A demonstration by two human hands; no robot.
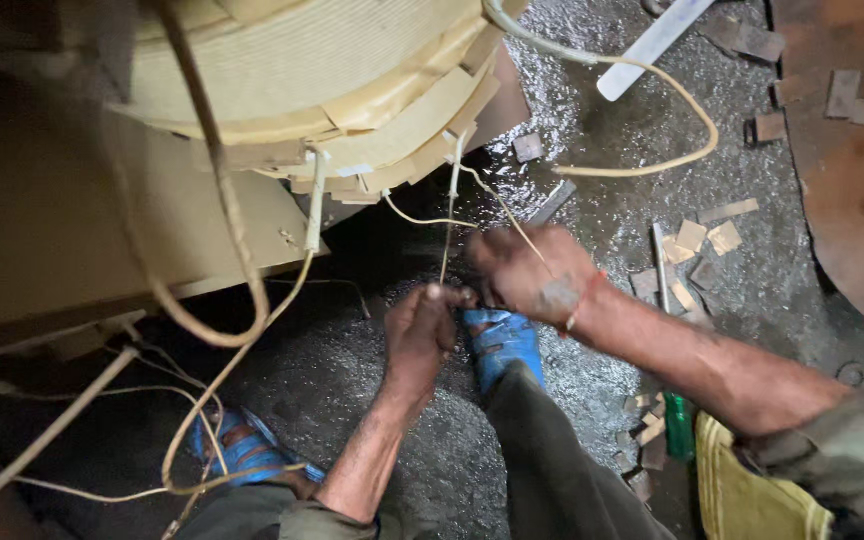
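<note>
Both grimy hands, left hand [420, 335] and right hand [527, 272], pinch thin wire [449, 235] between clenched fingers under the paper-wrapped coil [322, 70].

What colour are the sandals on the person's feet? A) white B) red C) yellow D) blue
D: the sandal just below the left hand and right hand has blue straps, and so does the other sandal lower left among the pale wires.
</note>
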